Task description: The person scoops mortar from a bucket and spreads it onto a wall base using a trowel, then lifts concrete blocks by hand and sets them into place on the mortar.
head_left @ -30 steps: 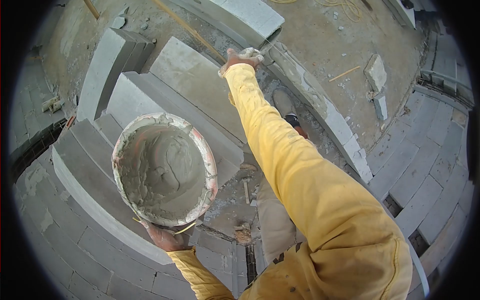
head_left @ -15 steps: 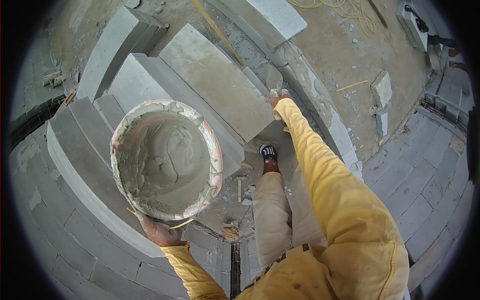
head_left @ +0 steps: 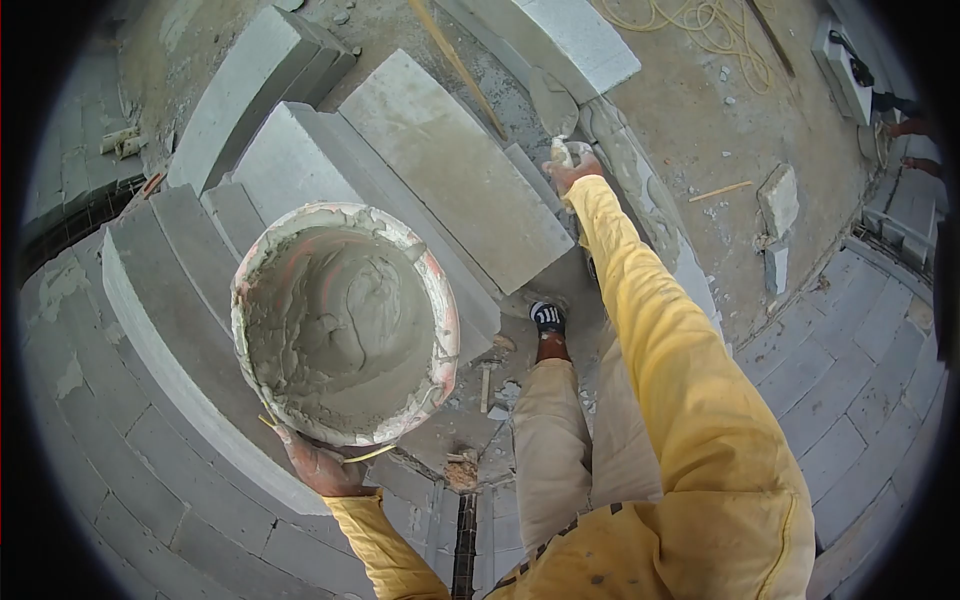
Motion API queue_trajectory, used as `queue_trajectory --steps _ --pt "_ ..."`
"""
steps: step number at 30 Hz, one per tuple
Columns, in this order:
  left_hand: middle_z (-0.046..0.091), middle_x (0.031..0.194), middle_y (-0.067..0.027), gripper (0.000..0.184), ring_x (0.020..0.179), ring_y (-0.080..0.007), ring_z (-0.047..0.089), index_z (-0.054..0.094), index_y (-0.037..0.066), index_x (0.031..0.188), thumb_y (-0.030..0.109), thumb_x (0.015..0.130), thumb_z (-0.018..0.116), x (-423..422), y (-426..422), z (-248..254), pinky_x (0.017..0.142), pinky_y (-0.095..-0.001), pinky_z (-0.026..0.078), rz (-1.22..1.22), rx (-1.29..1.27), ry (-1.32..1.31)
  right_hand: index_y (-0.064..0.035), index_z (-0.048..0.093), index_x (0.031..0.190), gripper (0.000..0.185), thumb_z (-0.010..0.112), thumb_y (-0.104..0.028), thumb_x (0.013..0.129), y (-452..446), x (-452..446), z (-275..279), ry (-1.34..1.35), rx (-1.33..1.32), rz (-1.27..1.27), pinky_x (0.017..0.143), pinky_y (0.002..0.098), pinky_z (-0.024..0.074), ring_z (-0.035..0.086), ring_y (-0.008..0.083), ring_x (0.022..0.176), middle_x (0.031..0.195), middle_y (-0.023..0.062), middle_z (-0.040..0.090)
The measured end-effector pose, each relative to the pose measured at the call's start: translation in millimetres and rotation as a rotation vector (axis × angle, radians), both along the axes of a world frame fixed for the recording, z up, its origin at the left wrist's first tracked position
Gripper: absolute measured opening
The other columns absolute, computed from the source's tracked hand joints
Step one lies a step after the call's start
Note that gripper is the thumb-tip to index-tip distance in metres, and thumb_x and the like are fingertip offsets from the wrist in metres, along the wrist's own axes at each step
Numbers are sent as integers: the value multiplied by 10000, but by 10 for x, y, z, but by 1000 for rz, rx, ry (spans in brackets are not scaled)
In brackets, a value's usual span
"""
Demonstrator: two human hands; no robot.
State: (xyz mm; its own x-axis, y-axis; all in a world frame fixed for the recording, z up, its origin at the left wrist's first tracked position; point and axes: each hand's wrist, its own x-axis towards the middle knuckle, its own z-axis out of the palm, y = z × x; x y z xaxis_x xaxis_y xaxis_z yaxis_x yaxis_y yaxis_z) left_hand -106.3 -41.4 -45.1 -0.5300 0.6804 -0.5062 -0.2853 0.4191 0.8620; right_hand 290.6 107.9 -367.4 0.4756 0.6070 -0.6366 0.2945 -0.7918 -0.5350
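My left hand [head_left: 322,465] grips the near side of a mortar-crusted bucket [head_left: 447,330], close to its thin yellow handle; part of the fingers is hidden under the bucket. Wet grey mortar [head_left: 350,320] fills the bottom and coats the inner wall. At the far end of my outstretched right arm, my right hand [head_left: 575,170] is closed around the handle of a trowel [head_left: 553,103]. Its blade points away from me, by the end of a pale block [head_left: 570,45] on the low wall. Mortar lies along the wall top [head_left: 640,180] beside my hand.
Large grey blocks [head_left: 455,165] are stacked left of my legs, behind the bucket. A hammer [head_left: 486,387] lies near my foot. Beyond the wall are a yellow cord [head_left: 715,35], a wood strip [head_left: 720,191] and broken block pieces [head_left: 778,200]. Another person's arm [head_left: 905,127] shows at far right.
My right hand and the trowel have moved forward along the wall, up to the block's end. My left hand stays on the bucket. The whole view has shifted slightly.
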Motion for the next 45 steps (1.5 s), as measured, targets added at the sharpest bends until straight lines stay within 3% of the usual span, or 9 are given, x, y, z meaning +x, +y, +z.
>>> queue_trajectory --steps 7,12,16,22,25,29,35,39,45 --pt "513 1300 -144 553 1173 -248 502 442 -37 1319 411 1016 326 -72 -16 -32 1021 -355 378 -114 -26 295 -42 546 1138 521 782 -156 688 -936 -119 572 620 257 -512 625 340 514 618 198 716 885 72 616" --pt "479 1348 -117 512 1201 -236 491 409 5 1362 377 1016 342 -332 -180 -143 1026 -368 390 -91 -51 161 -1 548 1077 496 787 -114 657 -360 -325 602 385 197 -922 606 359 513 620 214 700 857 88 620" --pt "512 1313 -125 522 1160 -235 527 439 -7 1335 395 1010 364 -257 -134 -97 1001 -368 416 -57 -84 202 18 527 1106 535 784 -263 731 640 -412 435 323 -103 -803 842 409 495 651 270 877 1049 185 641" --pt "566 1212 -138 546 1074 -218 562 492 -36 1271 425 1001 378 -270 -133 -94 942 -350 438 -40 -77 317 61 523 1135 590 782 -256 711 400 -1053 1423 180 109 -852 714 375 518 635 249 794 1005 171 622" --pt "575 1169 -128 548 1043 -202 551 509 -43 1241 432 990 404 -347 -169 -115 924 -332 426 -51 -87 357 34 546 1074 439 759 -138 732 -457 -1026 1711 479 258 -635 686 326 512 615 172 746 894 100 629" --pt "585 1117 -116 535 1008 -189 533 532 -47 1199 430 975 445 -310 -135 -62 916 -313 404 -23 -102 384 47 563 1046 468 795 -156 695 -792 -742 1148 366 84 -150 779 329 503 634 206 847 968 158 655" --pt "567 1184 -125 566 1052 -200 552 487 -41 1273 441 982 424 -223 -120 -103 925 -324 426 24 -115 334 -111 440 1276 594 701 -303 778 663 -556 -153 158 -528 -308 995 447 399 559 311 1140 1261 127 570" --pt "521 1303 -154 580 1177 -239 519 424 -44 1340 422 1003 351 -194 -100 -98 1012 -354 390 47 -58 220 -138 459 1226 584 686 -258 701 1584 -410 -947 -53 -526 -61 947 404 465 601 259 1091 1241 117 585" --pt "440 1398 -147 600 1271 -247 440 361 -29 1395 429 1012 301 -73 35 -69 1080 -372 330 243 -63 79 -99 475 1216 598 729 -185 681 2503 -819 -609 -49 -340 -80 929 416 468 608 303 1080 1194 153 599"
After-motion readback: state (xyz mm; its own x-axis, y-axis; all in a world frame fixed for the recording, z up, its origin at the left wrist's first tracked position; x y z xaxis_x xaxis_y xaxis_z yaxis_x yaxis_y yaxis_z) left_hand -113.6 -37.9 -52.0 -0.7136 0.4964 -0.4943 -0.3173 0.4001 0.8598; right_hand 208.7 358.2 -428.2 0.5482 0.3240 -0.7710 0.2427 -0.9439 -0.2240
